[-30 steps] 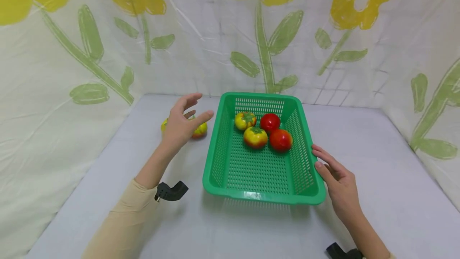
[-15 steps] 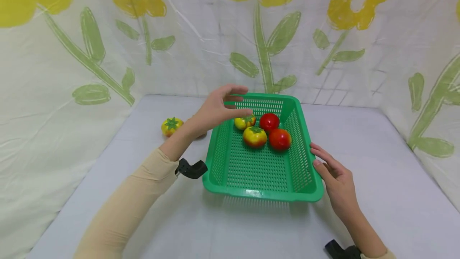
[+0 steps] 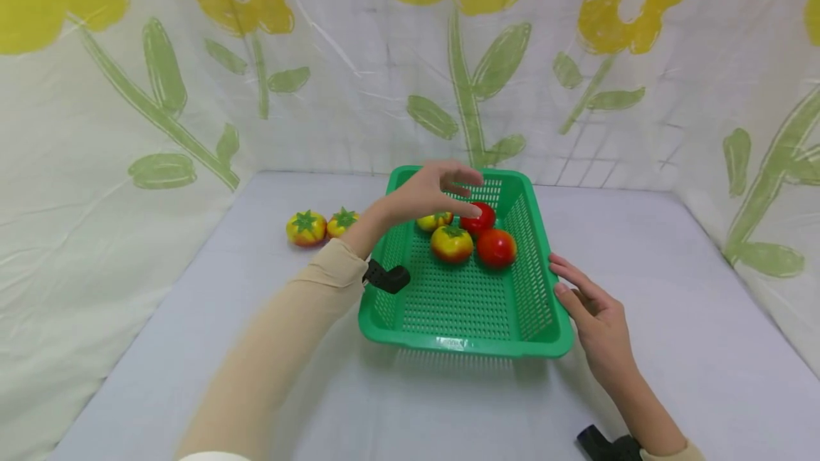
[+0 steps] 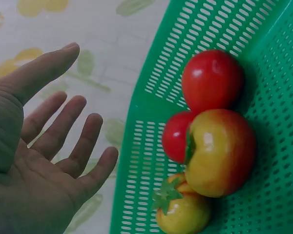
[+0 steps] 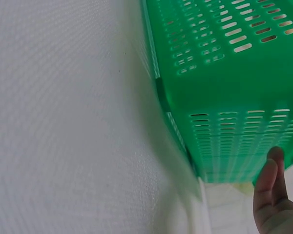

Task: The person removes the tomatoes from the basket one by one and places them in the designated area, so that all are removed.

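Observation:
My left hand [image 3: 435, 194] hovers over the back left of a green plastic basket [image 3: 458, 342], its fingers spread and nothing in them. In the basket lie two glossy red tomato-like fruits, one nearer [image 3: 496, 248] and one behind [image 3: 485, 218]. Beside them sit two yellow-and-red fruits with green leafy tops, the front one [image 3: 451, 245] in full view and the rear one [image 3: 434, 222] partly covered by the hand. In the left wrist view the palm and fingers [image 4: 88, 139] stand apart from the fruits. My right hand [image 3: 602, 326] touches the basket's right rim with relaxed fingers.
Two more yellow-and-red fruits lie on the white table [image 3: 307, 404] left of the basket: one [image 3: 306, 228] whole, the other [image 3: 342, 221] partly behind the left forearm. A flower-printed curtain [image 3: 359, 91] hangs along the table's back and sides.
My left hand has moved right, from above the loose fruits at the left to above the basket, uncovering those fruits. The right hand stays at the basket's rim.

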Demonstrator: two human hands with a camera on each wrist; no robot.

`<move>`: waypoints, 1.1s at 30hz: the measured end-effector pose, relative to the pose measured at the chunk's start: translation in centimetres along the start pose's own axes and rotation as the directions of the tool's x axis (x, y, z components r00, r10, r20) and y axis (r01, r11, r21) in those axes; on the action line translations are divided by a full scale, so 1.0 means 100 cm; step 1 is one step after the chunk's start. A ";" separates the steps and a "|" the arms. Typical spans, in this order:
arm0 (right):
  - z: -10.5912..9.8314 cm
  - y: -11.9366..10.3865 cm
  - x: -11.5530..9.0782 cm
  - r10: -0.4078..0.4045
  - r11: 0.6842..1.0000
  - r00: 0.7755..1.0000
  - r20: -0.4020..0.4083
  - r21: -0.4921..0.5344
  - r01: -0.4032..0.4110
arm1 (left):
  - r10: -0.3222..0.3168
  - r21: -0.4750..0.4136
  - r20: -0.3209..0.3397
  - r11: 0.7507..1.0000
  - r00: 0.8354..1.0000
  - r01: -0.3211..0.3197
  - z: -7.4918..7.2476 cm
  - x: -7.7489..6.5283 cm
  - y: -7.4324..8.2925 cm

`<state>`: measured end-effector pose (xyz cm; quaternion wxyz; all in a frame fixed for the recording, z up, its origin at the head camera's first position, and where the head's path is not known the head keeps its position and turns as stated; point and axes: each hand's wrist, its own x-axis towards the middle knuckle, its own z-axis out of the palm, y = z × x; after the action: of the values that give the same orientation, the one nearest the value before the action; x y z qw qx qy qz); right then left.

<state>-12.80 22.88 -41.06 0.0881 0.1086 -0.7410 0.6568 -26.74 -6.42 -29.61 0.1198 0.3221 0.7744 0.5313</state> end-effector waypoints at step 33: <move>0.000 0.000 0.000 0.006 1.000 1.000 -0.002 0.000 -0.006 | -0.280 0.059 0.274 0.960 0.920 0.275 0.006 0.003 -0.061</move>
<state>-12.81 22.89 -41.01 0.0869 0.1059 -0.7411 0.6573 -28.92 -7.16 -35.27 0.2988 0.2822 0.7925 0.4506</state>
